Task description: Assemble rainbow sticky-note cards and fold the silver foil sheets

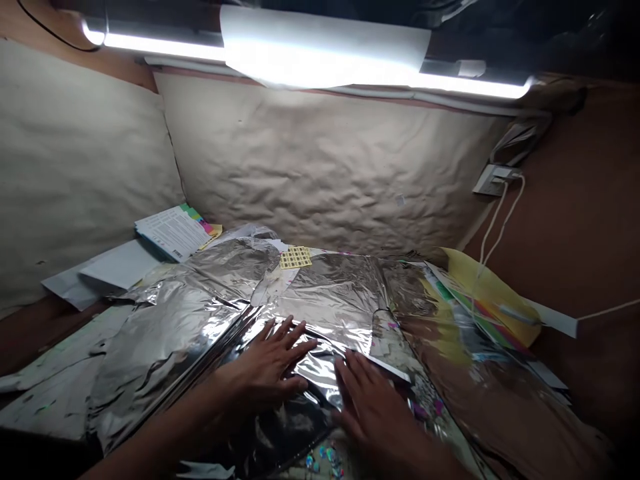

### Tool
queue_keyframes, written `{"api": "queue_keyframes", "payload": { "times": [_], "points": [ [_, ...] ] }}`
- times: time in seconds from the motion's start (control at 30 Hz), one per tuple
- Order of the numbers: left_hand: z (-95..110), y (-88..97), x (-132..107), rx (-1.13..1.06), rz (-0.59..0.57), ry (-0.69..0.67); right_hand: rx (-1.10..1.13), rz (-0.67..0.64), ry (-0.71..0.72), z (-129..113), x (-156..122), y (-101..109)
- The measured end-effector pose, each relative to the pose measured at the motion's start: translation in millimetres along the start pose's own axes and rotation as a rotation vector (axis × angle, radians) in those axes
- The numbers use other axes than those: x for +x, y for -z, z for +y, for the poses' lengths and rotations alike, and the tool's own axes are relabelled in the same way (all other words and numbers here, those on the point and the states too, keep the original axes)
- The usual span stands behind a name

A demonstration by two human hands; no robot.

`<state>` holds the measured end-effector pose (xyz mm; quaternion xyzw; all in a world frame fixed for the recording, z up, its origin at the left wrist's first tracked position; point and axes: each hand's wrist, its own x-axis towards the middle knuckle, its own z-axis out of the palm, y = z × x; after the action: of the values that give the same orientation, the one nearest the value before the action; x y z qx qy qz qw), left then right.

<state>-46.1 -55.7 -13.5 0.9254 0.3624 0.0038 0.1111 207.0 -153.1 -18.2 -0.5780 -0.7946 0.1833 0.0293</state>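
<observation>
Well, on my feed, far left, a printed leaflet (173, 232) shows no legible writing. The left hand (263, 380) lies flat, fingers spread and gripping nothing, on crinkled silver foil (320, 367), whose long axis runs sideways beneath both hands. The right hand (370, 413), equally open, sits just beside, nearer the foil's folded edge (385, 365). Further right, a yellow card (493, 300) shows no readable label.

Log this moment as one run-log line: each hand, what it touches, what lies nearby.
left hand: spread flat on silver foil | right hand: fingers spread on the foil | nearby: yellow sticker sheet, printed booklet
</observation>
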Motion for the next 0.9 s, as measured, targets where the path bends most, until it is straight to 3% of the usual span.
{"api": "queue_keyframes", "payload": {
  "times": [0.13,0.2,0.33,0.43,0.53,0.67,0.8,0.83,0.9],
  "points": [
    [-4,7.8,1,0.02,0.057,-0.053,0.154,-0.139,0.216,12,-51,-6],
    [-4,5.8,-1,-0.022,0.019,-0.086,0.16,-0.028,0.355,26,-59,-10],
    [-10,1.2,0,-0.053,0.0,-0.191,-0.088,0.201,0.561,43,-50,-32],
    [-17,3.2,3,-0.062,-0.012,-0.268,-0.212,0.328,0.678,34,-38,-47],
    [-10,10.1,1,-0.051,0.025,-0.32,-0.277,0.398,0.759,16,-28,-45],
    [23,16.0,-35,-0.092,0.152,-0.278,-0.296,0.246,0.799,4,-19,-27],
    [45,1.9,-86,-0.108,0.043,-0.294,-0.051,0.215,0.753,2,-20,-24],
    [46,-4.6,-93,-0.104,0.054,-0.273,0.068,0.202,0.709,0,-20,-25],
    [47,-18.5,-99,-0.138,0.12,-0.206,0.403,0.209,0.476,-5,-20,-25]
  ]
}}
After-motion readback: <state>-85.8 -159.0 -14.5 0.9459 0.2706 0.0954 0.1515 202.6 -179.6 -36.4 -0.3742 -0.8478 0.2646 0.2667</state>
